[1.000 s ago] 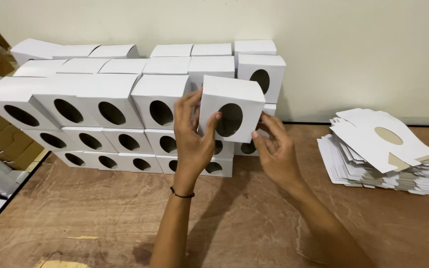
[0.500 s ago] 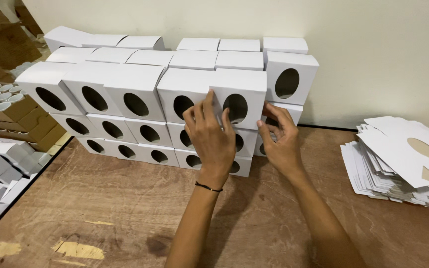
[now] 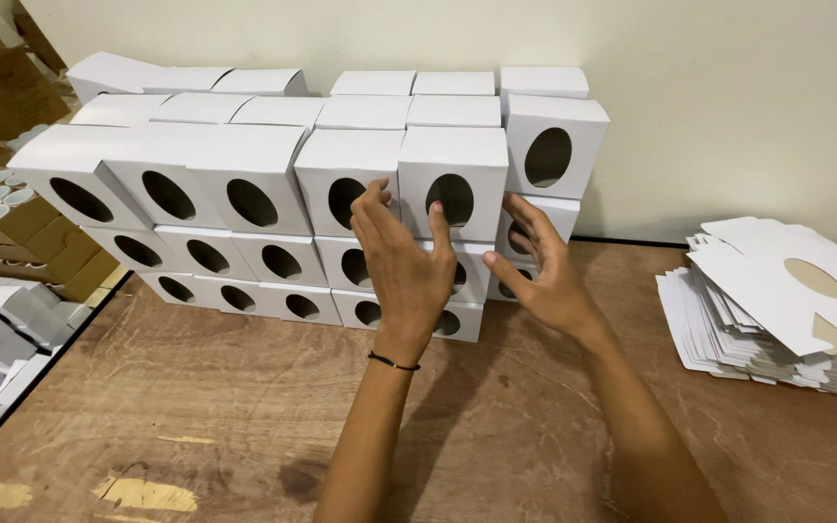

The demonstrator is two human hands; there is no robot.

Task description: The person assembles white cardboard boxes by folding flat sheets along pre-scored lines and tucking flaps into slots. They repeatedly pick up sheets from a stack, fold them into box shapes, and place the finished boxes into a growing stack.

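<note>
While both hands rest against the stack of white boxes, the left hand lies open, fingers spread, fingertips touching the front of a white box with an oval window in the top front row. Right hand, also released, touches that box's right edge. Flat white blanks lie well right of it on the wooden desk.

Bright, even light — soft shadows under arms, sharp focus, slight edge distortion.
</note>
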